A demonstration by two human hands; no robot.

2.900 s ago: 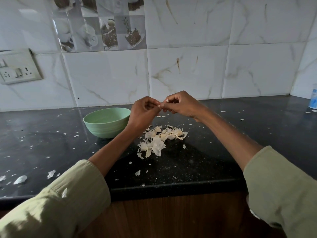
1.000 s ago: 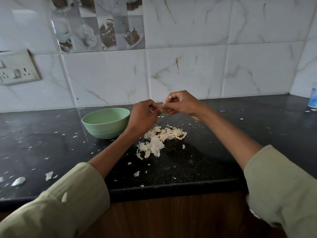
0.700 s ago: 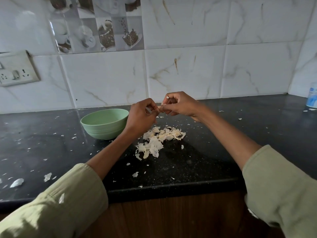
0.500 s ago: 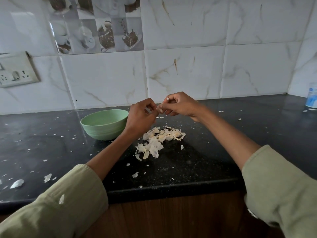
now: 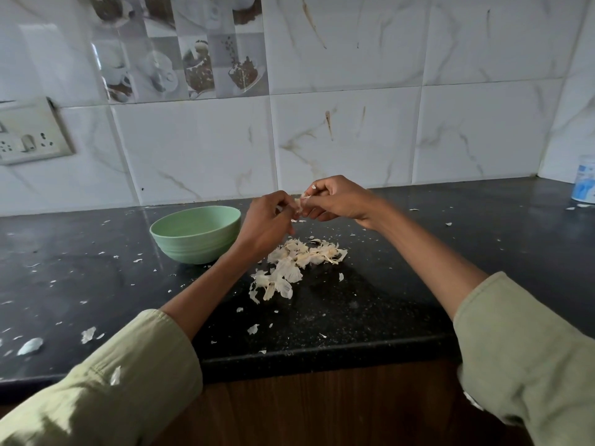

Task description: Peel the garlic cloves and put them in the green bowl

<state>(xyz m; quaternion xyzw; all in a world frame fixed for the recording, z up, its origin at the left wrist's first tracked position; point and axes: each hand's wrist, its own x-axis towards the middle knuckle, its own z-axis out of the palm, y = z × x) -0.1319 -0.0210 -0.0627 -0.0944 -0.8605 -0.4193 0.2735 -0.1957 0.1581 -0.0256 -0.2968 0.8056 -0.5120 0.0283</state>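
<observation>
A small garlic clove (image 5: 298,206) is held in the air between both hands, above the black counter (image 5: 370,294). My left hand (image 5: 265,225) pinches the clove from the left with curled fingers. My right hand (image 5: 338,201) pinches a strip of pale skin at the clove's top. The green bowl (image 5: 195,234) stands on the counter just left of my left hand; its inside is hidden from here. A heap of pale garlic skins (image 5: 297,263) lies under the hands.
Small skin flakes are scattered over the counter, with larger bits at the front left (image 5: 30,345). A white and blue container (image 5: 584,187) stands at the far right. A socket plate (image 5: 29,136) is on the tiled wall at left. The counter's front edge runs just before my sleeves.
Both hands have stayed close together on the clove; the right fingers have shifted slightly, working at the skin. The bowl and the heap have not moved.
</observation>
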